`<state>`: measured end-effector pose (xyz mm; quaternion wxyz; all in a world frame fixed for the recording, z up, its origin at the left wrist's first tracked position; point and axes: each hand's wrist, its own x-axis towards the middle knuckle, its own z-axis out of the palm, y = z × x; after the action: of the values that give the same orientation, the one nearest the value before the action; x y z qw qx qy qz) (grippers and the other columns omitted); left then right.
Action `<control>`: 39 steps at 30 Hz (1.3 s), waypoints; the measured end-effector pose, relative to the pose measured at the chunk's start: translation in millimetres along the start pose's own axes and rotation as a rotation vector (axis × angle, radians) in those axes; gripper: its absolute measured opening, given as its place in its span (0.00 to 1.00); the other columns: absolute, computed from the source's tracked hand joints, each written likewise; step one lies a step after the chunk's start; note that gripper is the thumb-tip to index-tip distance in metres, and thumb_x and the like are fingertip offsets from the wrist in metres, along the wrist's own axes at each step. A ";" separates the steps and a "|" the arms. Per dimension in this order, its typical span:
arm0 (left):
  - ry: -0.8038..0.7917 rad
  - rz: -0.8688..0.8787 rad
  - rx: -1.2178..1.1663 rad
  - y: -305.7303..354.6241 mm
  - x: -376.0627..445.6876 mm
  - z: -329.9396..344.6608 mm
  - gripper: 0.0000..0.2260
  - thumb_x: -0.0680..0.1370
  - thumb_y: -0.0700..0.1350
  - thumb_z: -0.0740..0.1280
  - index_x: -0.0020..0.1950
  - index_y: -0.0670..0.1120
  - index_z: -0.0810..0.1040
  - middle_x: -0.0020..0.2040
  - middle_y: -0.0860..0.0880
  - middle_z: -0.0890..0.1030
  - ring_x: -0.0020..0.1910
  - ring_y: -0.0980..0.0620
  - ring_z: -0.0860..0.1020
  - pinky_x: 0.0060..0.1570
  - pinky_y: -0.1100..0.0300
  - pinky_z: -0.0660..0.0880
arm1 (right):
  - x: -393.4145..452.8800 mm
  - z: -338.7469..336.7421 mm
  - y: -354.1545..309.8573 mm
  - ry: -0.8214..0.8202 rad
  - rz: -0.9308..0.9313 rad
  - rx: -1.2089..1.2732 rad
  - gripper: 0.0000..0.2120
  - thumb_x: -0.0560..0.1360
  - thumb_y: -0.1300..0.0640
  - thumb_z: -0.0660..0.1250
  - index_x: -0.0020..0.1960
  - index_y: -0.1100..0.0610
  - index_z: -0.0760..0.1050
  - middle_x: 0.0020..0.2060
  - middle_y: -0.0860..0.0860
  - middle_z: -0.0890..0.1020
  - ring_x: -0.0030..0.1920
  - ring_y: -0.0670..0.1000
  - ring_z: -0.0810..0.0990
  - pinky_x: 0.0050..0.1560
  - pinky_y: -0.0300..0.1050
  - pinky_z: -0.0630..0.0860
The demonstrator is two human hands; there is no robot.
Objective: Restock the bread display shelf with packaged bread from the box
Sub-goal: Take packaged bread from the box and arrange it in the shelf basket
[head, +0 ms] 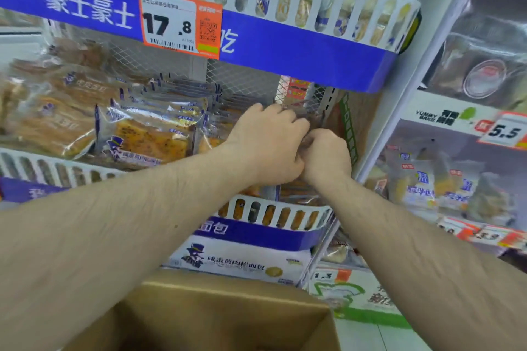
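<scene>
Both my hands reach deep into the right end of the middle bread shelf (273, 215), working at the back corner by the wire mesh panel (242, 80). My left hand (268, 142) has its fingers (285, 115) curled over the top of what looks like a dark bread pkg, though the pkg itself is mostly hidden behind my knuckles. My right hand (328, 157) sits just beside it, touching, fingers bunched tight; whether they pinch the wrapper or only press it I can't tell.

Judgement: I'm seating a pkg upright in the gap at the shelf's right end, both hands needed b/c the slot is narrow and the wrappers slip.

To the left, packaged bread (148, 139) already lies stacked and leaning, labels facing out so shoppers can read them. The slotted white rail keeps packs from sliding off the front.

The cardboard box (228, 313) waits open directly below my arms, close enough for a quick reach; its contents aren't visible. An orange price tag (179, 23) reading 17.8 hangs on the blue strip above.
</scene>
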<state>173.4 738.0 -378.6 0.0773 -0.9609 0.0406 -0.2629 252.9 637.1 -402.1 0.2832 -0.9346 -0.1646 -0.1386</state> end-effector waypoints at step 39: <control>-1.491 -0.346 -0.640 15.6 -269.1 131.4 0.13 0.81 0.50 0.63 0.63 0.47 0.76 0.50 0.52 0.80 0.45 0.53 0.78 0.42 0.59 0.75 | -323.8 322.1 177.6 -0.619 1.488 0.731 0.11 0.81 0.58 0.61 0.60 0.58 0.77 0.46 0.55 0.81 0.35 0.50 0.75 0.28 0.41 0.69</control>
<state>9.0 771.2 -627.2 -0.2345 -0.8514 -0.0967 0.4591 81.2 608.5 -860.2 0.5236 -0.6462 0.3830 0.4020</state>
